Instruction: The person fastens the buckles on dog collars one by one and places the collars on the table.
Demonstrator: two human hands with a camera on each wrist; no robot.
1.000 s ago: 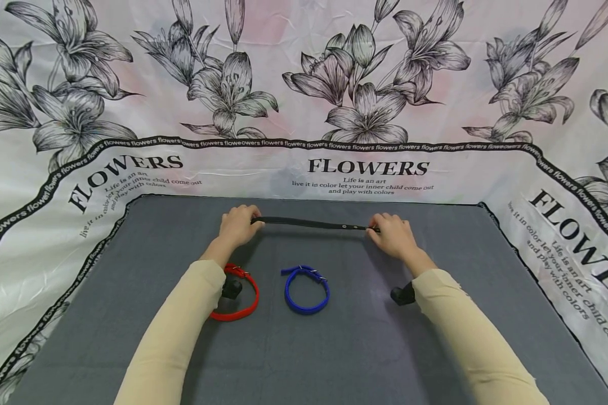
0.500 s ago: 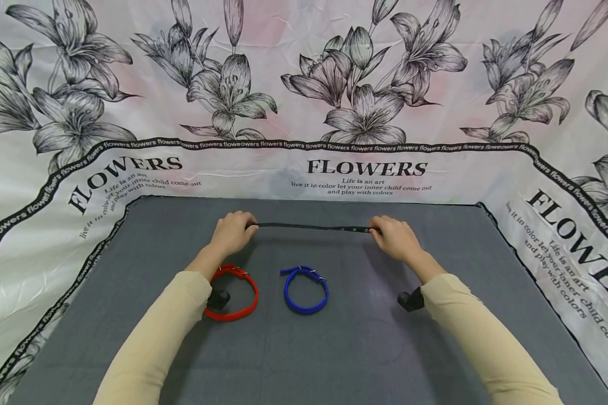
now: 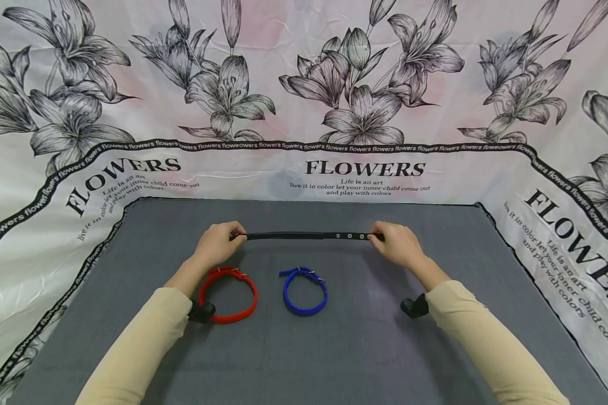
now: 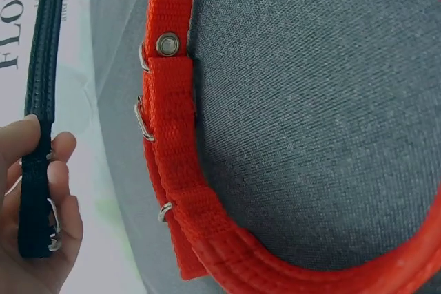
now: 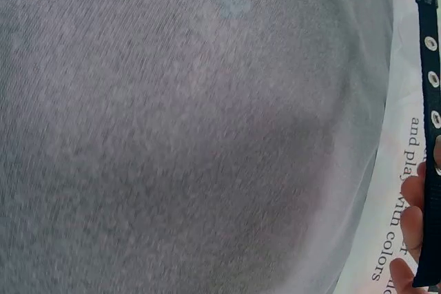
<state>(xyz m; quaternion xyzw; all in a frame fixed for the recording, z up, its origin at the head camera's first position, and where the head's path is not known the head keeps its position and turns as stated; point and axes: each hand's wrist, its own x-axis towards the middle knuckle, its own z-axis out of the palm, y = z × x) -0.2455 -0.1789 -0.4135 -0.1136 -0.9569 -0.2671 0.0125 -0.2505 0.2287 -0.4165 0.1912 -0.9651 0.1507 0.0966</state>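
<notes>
A black collar is stretched out straight between my two hands above the grey mat. My left hand pinches its buckle end, where metal rings show in the left wrist view beside the black collar. My right hand pinches the end with the eyelets, seen as the black collar in the right wrist view. A red collar, buckled into a ring, lies just under my left forearm; the red collar fills the left wrist view. A blue collar, also buckled, lies next to it.
A white cloth printed with lilies and the word FLOWERS stands up behind the mat and along both sides. Small black wrist cameras sit under both sleeves.
Both hands have drawn the black collar a little nearer to me, and the left hand has shifted left, so the collar is pulled longer and flatter. The red and blue collars stay put.
</notes>
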